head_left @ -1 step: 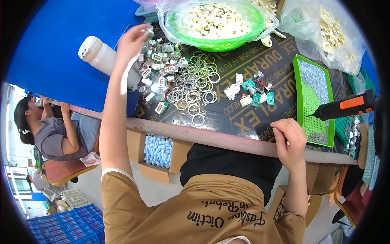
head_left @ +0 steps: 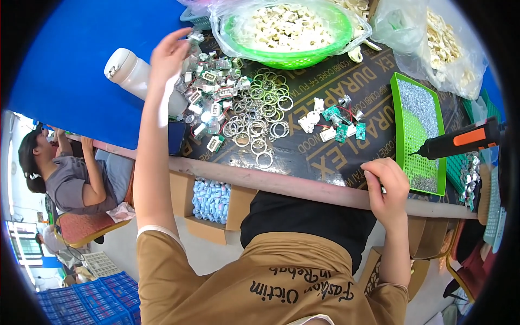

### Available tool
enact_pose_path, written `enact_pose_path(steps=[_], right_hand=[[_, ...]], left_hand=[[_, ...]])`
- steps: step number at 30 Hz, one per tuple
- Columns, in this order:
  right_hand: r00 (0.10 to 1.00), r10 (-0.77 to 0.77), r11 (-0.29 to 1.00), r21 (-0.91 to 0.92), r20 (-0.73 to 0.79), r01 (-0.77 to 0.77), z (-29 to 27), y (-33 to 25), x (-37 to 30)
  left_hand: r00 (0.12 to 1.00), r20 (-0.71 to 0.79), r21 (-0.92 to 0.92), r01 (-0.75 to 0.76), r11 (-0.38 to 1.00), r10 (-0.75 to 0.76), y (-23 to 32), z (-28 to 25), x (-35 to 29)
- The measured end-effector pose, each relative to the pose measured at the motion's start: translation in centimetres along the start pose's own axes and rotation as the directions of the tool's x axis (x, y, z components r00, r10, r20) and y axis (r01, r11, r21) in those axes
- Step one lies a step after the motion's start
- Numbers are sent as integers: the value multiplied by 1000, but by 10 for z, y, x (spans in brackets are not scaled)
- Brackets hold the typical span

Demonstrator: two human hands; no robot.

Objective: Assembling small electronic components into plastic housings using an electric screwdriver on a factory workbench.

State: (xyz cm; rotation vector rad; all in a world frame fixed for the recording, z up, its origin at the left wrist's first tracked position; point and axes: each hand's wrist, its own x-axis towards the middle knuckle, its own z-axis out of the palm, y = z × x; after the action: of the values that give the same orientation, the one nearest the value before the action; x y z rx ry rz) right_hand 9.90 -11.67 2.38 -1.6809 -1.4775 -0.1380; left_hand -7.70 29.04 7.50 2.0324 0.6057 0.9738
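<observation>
My left hand (head_left: 170, 54) is raised over the far left of the table, its fingertips at a heap of small clear and silver parts (head_left: 214, 81). Only the back of the hand shows, so I cannot tell whether it holds a part. Beside the heap lies a spread of metal rings (head_left: 260, 119). My right hand (head_left: 387, 184) rests curled on the table's near edge (head_left: 303, 187), next to a green tray of tiny screws (head_left: 420, 124). Small green circuit boards and white pieces (head_left: 336, 122) lie in the middle.
A black and orange electric screwdriver (head_left: 460, 141) lies across the green tray. A green basket of white parts (head_left: 292, 32), a plastic bag of pieces (head_left: 439, 43) and a white bottle (head_left: 132, 73) stand at the back. Another person (head_left: 70, 173) sits at left. Blue crates (head_left: 103, 295) stand on the floor.
</observation>
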Motion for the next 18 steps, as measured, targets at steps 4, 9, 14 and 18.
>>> enact_pose_path(steps=[4, 9, 14, 18], right_hand=[[1000, 2, 999, 38, -18, -2, -1, -3, -1], [1000, -18, 995, 99, -22, 21, 6, -11, -1], [997, 74, 971, 231, -14, -69, 10, -17, -4], [988, 143, 919, 378, -66, -108, 16, -27, 2]], left_hand=[[990, -48, -461, 95, 882, -132, 59, 1, -31], [994, 102, -722, 103, 684, -42, 90, 14, -65], [976, 218, -794, 161, 587, 28, 106, 56, -91], [939, 343, -844, 325, 426, -36, 126, 117, -131]])
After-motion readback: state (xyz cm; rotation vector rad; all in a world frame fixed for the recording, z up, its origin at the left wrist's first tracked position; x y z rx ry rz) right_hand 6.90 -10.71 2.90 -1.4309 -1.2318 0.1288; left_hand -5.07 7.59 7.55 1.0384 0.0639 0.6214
